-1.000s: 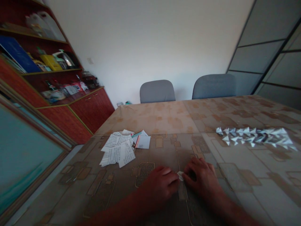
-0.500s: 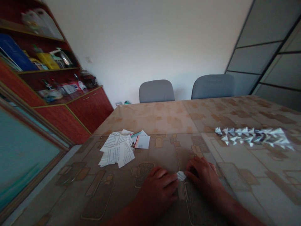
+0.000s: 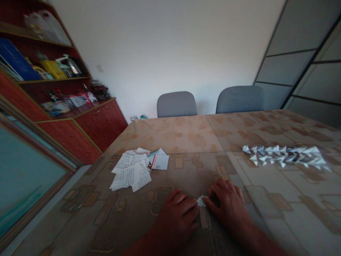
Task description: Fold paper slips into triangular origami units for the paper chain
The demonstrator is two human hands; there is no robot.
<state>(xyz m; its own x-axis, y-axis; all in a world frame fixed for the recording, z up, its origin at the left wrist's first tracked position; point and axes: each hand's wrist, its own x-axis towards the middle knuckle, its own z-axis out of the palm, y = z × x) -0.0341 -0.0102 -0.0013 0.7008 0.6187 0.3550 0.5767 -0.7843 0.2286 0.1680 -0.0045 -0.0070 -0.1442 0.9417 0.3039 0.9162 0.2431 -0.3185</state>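
Resting low over a brown-and-beige patterned tablecloth (image 3: 186, 177), fingers bent, the left hand (image 3: 179, 213) and right hand (image 3: 226, 201) pinch opposite edges of a small folded white printed paper (image 3: 201, 201), partly covering it. Loose white printed paper sheets (image 3: 133, 173) lie forward-left; spiky silvery-white folded-paper rows (image 3: 286, 156) lie well apart, forward-right.

From my screen's centre, the right hand (image 3: 229, 202) partly hides the folded paper (image 3: 200, 201) at half past five; whether it or the left hand (image 3: 179, 210) pinches or merely presses, I can't tell. The bottom edge crops the left forearm (image 3: 145, 244) at half past six. At eight, the printed sheets (image 3: 130, 174) are too small for me to read. Past three, the row of paper points (image 3: 287, 156) blurs beyond counting.
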